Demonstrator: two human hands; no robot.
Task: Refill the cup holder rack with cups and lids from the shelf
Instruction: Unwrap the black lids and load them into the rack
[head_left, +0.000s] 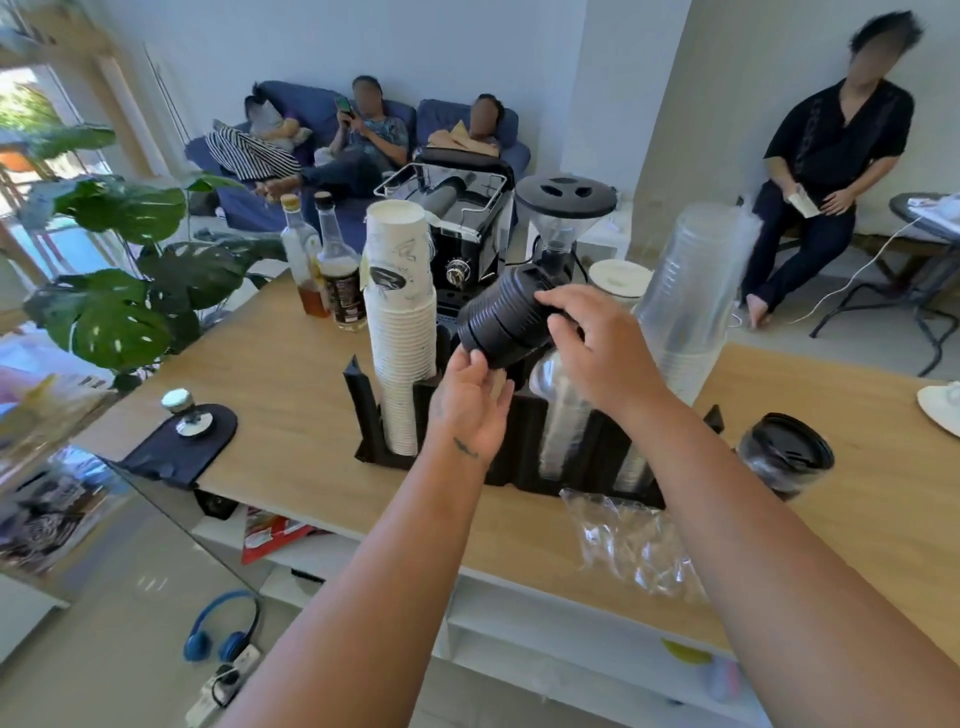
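Note:
A black cup holder rack (524, 441) stands on the wooden counter (291, 374). Its left slot holds a tall stack of white paper cups (400, 312), and stacks of clear plastic cups (696, 291) fill the right slots. I hold a stack of black lids (506, 319) tilted above the rack's middle slot. My right hand (602, 348) grips the stack's right end. My left hand (475, 402) supports its lower left edge with the fingers. More black lids in a clear wrap (784, 457) sit right of the rack.
An empty clear wrapper (628, 540) lies on the counter's near edge. Behind the rack stand an espresso machine (457, 228), a grinder (561, 218) and two syrup bottles (322, 265). A tamper on a black mat (182, 436) sits at the left. Several people sit beyond the counter.

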